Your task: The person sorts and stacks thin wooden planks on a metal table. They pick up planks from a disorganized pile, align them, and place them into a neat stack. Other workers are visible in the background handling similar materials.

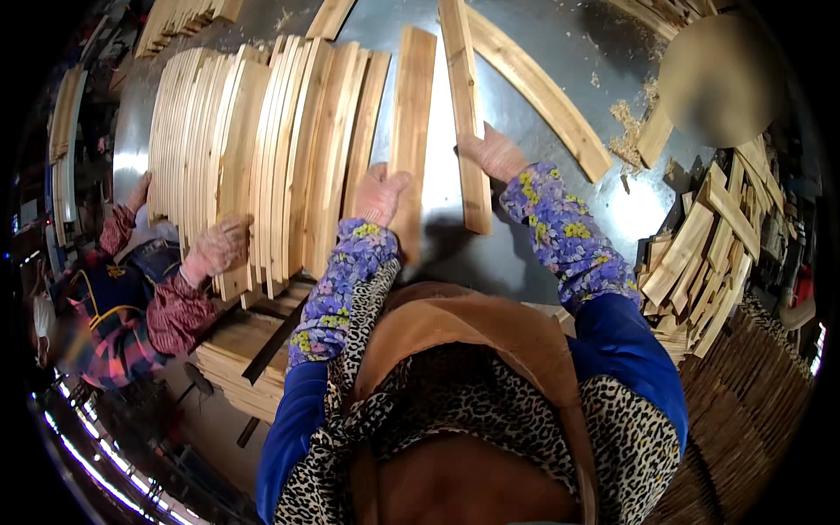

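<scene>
My left hand (381,194), in a pinkish glove, grips the lower part of a flat wooden board (413,109), its thumb lying over the face. With my right hand (494,156) I hold a second, narrower board (462,96) by its right edge, fingers wrapped behind it. The two boards stand apart, tilted slightly toward each other at the bottom. To the left of my left hand runs a row of boards (293,153) set on edge side by side. A longer board (538,92) lies on the metal table (516,249), right of my right hand.
At the left, a co-worker's gloved hand (219,249) touches the row's near end. Wood shavings (628,131) lie on the table's right side. A heap of offcuts (709,249) sits at the right. Stacked boards (241,359) are below the row. A blurred round shape (722,80) covers the upper right.
</scene>
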### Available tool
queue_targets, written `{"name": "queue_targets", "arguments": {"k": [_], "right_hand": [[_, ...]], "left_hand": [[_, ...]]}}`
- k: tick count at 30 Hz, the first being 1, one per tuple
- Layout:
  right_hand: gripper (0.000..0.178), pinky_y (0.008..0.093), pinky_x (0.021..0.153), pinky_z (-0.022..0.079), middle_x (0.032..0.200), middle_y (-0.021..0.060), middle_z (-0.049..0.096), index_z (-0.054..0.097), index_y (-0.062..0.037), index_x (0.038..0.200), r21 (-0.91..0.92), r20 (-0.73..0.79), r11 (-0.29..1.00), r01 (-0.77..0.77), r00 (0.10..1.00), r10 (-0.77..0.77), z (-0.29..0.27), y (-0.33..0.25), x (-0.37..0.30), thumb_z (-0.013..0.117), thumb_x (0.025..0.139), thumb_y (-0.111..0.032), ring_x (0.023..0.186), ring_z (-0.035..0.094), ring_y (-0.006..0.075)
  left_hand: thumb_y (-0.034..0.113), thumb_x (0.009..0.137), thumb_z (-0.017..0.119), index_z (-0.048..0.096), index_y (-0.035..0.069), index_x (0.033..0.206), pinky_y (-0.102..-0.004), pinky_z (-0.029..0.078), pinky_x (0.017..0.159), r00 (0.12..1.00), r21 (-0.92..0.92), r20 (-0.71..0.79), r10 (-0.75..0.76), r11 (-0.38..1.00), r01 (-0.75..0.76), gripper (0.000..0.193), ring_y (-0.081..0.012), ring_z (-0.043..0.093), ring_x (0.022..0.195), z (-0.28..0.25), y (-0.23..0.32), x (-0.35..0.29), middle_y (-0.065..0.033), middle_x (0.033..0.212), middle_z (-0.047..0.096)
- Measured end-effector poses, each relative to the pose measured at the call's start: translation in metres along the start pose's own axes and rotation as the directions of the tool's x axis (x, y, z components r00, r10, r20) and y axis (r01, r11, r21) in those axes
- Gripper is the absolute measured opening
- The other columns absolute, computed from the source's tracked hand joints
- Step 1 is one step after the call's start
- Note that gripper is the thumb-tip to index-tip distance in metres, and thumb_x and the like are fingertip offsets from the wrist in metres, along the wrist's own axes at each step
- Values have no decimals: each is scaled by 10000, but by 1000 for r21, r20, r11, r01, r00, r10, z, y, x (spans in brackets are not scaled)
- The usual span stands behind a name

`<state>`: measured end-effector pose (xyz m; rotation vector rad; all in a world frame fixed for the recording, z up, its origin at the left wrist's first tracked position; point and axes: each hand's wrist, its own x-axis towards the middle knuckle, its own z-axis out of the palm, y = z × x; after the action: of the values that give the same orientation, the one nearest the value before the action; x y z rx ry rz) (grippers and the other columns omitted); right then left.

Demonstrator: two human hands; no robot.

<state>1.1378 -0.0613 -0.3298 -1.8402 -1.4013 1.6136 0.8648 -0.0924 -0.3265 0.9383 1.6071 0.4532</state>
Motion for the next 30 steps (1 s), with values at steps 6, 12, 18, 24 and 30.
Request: {"name": "queue_targets", "arguments": {"k": [6,12,18,24,30], "right_hand": [[931,450,1220,428,1484,292,649,483,23,1609,125,26,984,129,991,-133,91,56,-9,610,1018,-685,1398,610,416],[1007,449,1217,448,1458,343,646,477,152,1539,226,16,973,-44,999,42,118,10,-24,763,935,-601,1393,617,438],[980,438,1206,466,1448,372,639,491,152,1524,52,-135,987,-153,978,159,147,0,5,824,898,-524,1392,616,450],[1036,427,1248,420,1525,348,593,414,116,1593,91,-215,996,-10,976,29,149,31,8,827,892,-524,1442,571,447],[763,483,1079,554,1280,341,709,474,93,1495,-92,-94,974,209,972,-217,216,25,11,715,975,-410,1204,704,439]], "left_hand": [[352,1026,631,499,-68,1555,-491,434,1211,970,371,-197,145,926,-63,688,-467,566,1433,-7,-59,-2,-327,1567,558],[341,1044,600,495,-24,1568,-503,432,1215,912,537,-104,397,794,-285,647,-489,577,1389,-2,-69,-18,-304,1501,611],[420,1015,670,649,38,1377,-492,319,1284,693,707,685,225,27,-707,527,-335,655,1194,-70,-33,-26,-165,1207,749],[539,1104,555,732,91,1337,-515,265,1312,603,445,768,-214,-500,-743,535,-243,596,1290,-96,-1,-17,-52,1280,732],[532,1061,534,779,73,1279,-511,350,1247,792,792,609,37,-60,-607,565,-300,596,1299,-146,28,-34,-109,1256,755]]}}
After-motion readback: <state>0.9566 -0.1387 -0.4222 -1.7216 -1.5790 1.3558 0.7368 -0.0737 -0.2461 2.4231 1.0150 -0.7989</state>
